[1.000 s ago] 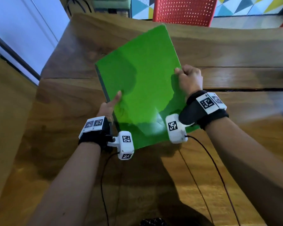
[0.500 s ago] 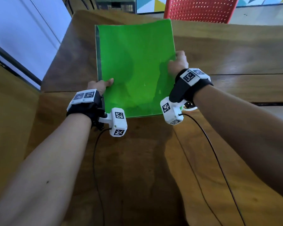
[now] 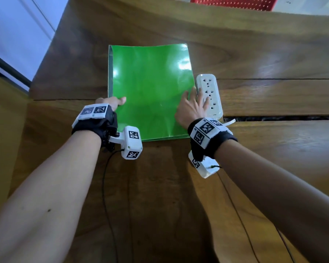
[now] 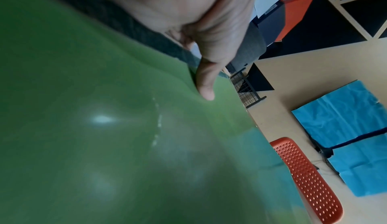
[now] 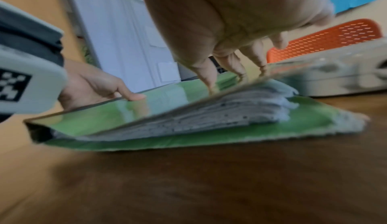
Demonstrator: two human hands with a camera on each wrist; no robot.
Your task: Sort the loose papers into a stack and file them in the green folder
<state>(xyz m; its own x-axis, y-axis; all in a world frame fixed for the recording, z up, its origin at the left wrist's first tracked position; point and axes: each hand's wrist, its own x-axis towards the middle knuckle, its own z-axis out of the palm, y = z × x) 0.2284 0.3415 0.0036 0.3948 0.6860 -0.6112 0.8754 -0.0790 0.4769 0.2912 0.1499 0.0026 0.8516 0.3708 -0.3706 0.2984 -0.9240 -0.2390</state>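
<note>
The green folder (image 3: 150, 88) lies on the wooden table (image 3: 264, 54), its cover nearly closed. Inside it the stack of papers (image 5: 205, 116) shows at the open side, under the slightly raised cover. My left hand (image 3: 110, 103) grips the folder's near left edge by the dark spine, thumb on top of the cover (image 4: 206, 85). My right hand (image 3: 194, 107) is spread with straight fingers over the folder's right edge; the fingertips (image 5: 207, 83) touch down on the cover and reach over the power strip.
A white power strip (image 3: 210, 93) lies right beside the folder's right edge, its cable running into a gap between the table boards (image 3: 273, 118). A red perforated chair (image 3: 234, 3) stands beyond the far edge. The table's left edge drops off near a wall.
The folder was held up in both hands; it has come down flat onto the table. My right hand let go of its edge and opened over it. The power strip has come into view.
</note>
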